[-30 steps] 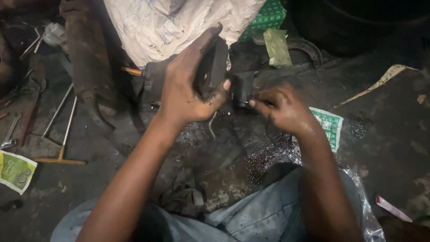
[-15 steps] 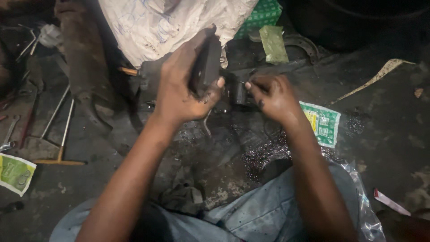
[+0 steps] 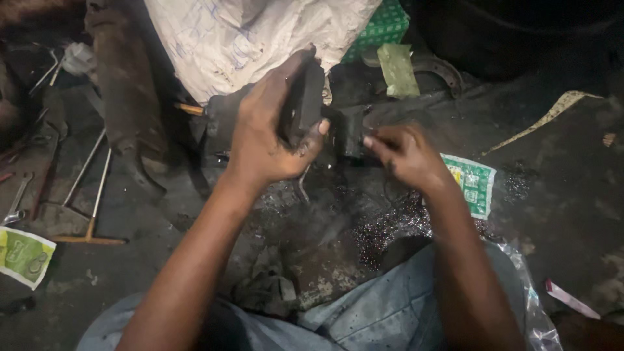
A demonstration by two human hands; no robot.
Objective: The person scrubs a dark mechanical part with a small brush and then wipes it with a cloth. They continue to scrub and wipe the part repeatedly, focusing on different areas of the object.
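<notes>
The left hand (image 3: 273, 140) is wrapped tight around a dark, flat rectangular block (image 3: 304, 104), fingers over its top edge and thumb pressed against its lower right corner, holding it upright above the grimy workshop floor (image 3: 559, 195). Just to the right, the right hand (image 3: 406, 156) pinches a smaller dark metal part (image 3: 348, 133) with its fingertips, closed on that piece. The two hands sit close together but do not touch; the small part lies between them, just beside the block. Whether block and part meet is hard to tell in the dark.

Below the hands, the floor glitters with metal filings (image 3: 390, 224). A white printed sack (image 3: 253, 39) lies just behind the block, with a green patterned box (image 3: 387, 26) at its right edge. A green-and-white packet (image 3: 474, 182) lies by the right wrist. Thin metal rods (image 3: 91, 175) rest well off to the left, near another greenish wrapper (image 3: 23, 257).
</notes>
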